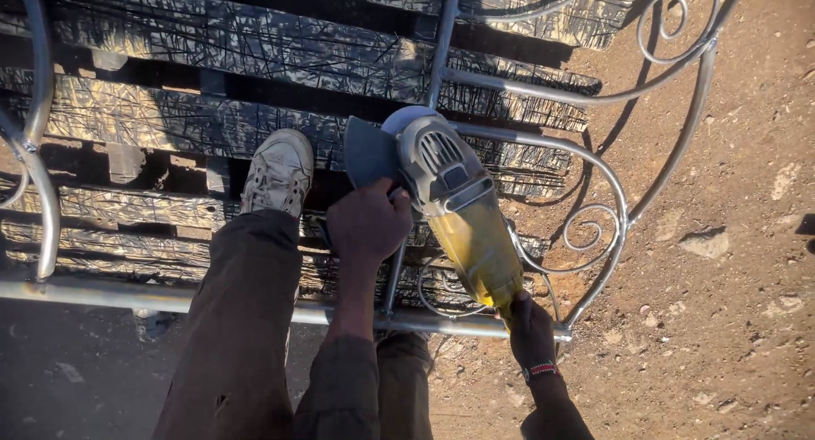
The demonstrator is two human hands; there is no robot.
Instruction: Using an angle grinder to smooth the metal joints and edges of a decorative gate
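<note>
A yellow and grey angle grinder (458, 211) lies across a metal frame of straight bars and curled scrolls (594, 228). Its disc guard (369, 151) sits against a vertical bar (441, 49). My left hand (367, 223) grips the side handle near the grinder's head. My right hand (531, 330), with a beaded band at the wrist, holds the yellow rear end of the grinder. My foot in a worn white shoe (278, 172) stands on the frame to the left of the disc.
Under the frame lie dark scratched planks (255, 49) with gaps between them. A thick horizontal tube (127, 296) forms the frame's near edge. Dry brown dirt with small stones (722, 304) lies to the right.
</note>
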